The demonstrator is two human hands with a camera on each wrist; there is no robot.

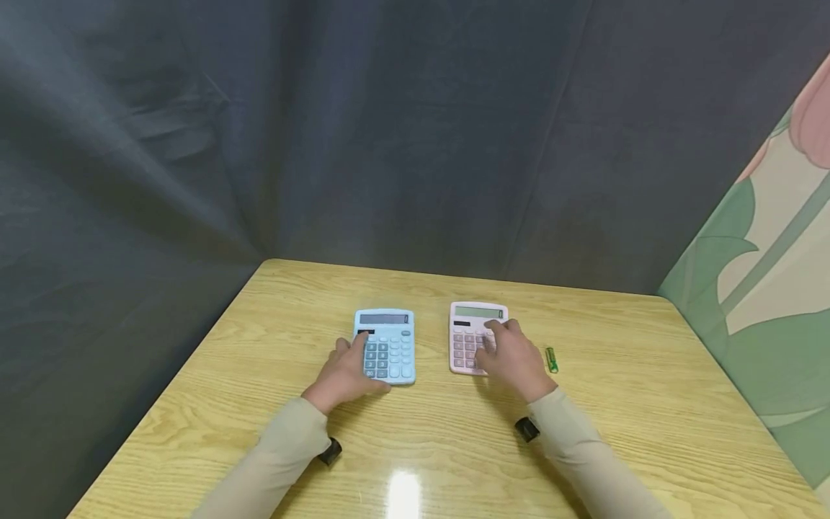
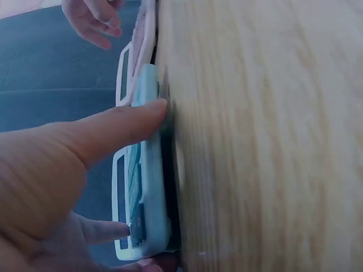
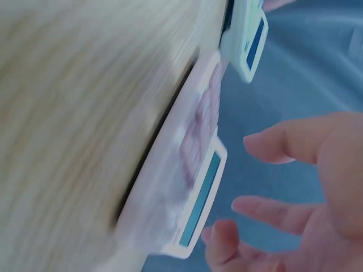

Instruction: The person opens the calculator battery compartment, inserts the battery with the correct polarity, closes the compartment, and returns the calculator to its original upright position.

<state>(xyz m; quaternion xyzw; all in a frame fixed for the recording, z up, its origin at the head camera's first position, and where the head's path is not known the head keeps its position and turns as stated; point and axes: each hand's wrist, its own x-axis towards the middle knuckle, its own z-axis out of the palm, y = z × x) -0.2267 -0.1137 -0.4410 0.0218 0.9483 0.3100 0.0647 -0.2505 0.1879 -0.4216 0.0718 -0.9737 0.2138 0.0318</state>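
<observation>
A light-blue calculator [image 1: 401, 360] lies on the wooden table, its display showing 0. My left hand [image 1: 344, 375] holds it at the lower left. In the left wrist view the thumb presses the near edge of the blue calculator [image 2: 152, 192], one fingertip is at the keys, and other fingertips reach the side. To the right lies a pink calculator [image 1: 459, 346], also displaying 0. Over its right side hovers my right hand [image 1: 516, 360], fingers loosely bent and apart. The right wrist view shows space between those fingertips and the pink calculator [image 3: 170, 153].
A small green battery [image 1: 551, 360] lies on the table [image 1: 622, 404] just right of my right hand. A dark curtain [image 1: 415, 144] hangs behind and to the left. On the right stands a panel with a floral print [image 1: 772, 288].
</observation>
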